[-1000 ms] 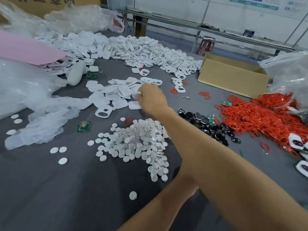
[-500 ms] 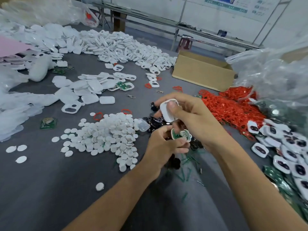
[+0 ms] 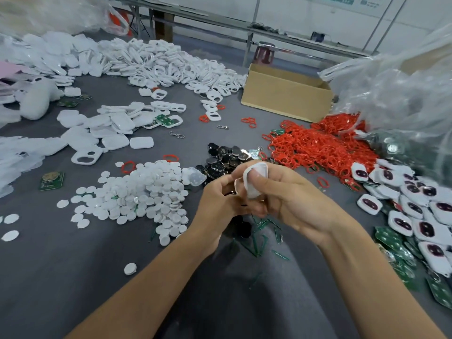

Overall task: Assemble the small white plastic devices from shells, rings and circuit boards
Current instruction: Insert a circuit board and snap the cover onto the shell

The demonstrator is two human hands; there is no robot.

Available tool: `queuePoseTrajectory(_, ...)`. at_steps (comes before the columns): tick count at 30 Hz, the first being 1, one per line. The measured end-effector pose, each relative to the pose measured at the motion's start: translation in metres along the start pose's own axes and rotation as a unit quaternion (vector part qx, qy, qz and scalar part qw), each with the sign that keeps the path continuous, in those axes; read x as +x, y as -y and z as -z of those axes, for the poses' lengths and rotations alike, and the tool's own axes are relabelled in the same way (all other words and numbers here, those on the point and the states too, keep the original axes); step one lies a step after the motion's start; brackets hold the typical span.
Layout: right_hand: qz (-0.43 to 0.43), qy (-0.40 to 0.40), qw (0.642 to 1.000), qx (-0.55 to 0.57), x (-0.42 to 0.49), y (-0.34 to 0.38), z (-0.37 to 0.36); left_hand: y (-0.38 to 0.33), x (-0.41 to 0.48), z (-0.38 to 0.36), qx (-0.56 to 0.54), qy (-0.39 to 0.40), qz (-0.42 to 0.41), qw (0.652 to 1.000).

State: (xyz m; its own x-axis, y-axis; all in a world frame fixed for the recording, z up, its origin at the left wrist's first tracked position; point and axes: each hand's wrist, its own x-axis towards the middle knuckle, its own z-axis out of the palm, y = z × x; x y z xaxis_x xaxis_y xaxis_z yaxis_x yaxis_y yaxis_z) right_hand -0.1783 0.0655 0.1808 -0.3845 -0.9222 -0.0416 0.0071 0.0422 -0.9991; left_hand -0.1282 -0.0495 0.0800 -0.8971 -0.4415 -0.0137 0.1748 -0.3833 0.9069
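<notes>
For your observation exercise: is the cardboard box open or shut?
Open: the cardboard box shows an uncovered top; its contents are hidden.

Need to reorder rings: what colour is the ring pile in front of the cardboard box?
Red. The ring pile shows clearest in the head view, the only one.

We find bare bench (image 3: 61, 277) at near left. Discs (image 3: 146, 192) crowd the left, black parts (image 3: 225, 155) lie ahead, rings (image 3: 318, 148) and filled shells (image 3: 415, 216) block right.

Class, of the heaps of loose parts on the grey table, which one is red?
The heap of rings beside the cardboard box: it alone is red. The other heaps are white shells, white discs and dark pieces.
</notes>
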Motion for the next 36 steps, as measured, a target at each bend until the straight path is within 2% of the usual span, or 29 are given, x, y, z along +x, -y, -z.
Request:
queuePoseTrajectory(4, 0.027, -0.073, 0.996, -0.041, -0.002, -0.002, 0.005, -0.005, -0.003, -0.002, -0.007, -0.010, 0.008, 1.000)
queuePoseTrajectory(13, 0.076, -0.131, 0.983, -0.104, -0.003, -0.004, 0.013, -0.020, -0.013, -0.008, -0.009, -0.015, 0.020, 1.000)
queuePoseTrajectory(15, 0.102, -0.192, 0.958, -0.186, 0.001, -0.006, 0.018, -0.024, -0.015, -0.009, -0.019, -0.020, 0.019, 0.999)
queuePoseTrajectory(18, 0.141, -0.289, 0.901, -0.292, 0.008, -0.016, 0.024, -0.027, -0.017, -0.011, -0.043, -0.037, 0.025, 0.998)
queuePoseTrajectory(24, 0.183, -0.334, 0.832, -0.404, 0.014, -0.036, 0.032, -0.030, -0.019, -0.012, -0.040, -0.035, 0.035, 0.998)
queuePoseTrajectory(28, 0.124, -0.352, 0.774, -0.511, 0.007, -0.038, 0.056, -0.031, -0.019, -0.011, -0.046, -0.038, 0.040, 0.997)
queuePoseTrajectory(33, 0.007, -0.405, 0.672, -0.620, -0.006, -0.047, 0.088, -0.032, -0.020, -0.010, -0.044, -0.037, 0.042, 0.997)
queuePoseTrajectory(36, -0.108, -0.366, 0.670, -0.637, -0.012, -0.054, 0.100, -0.032, -0.021, -0.010, -0.043, -0.036, 0.039, 0.998)
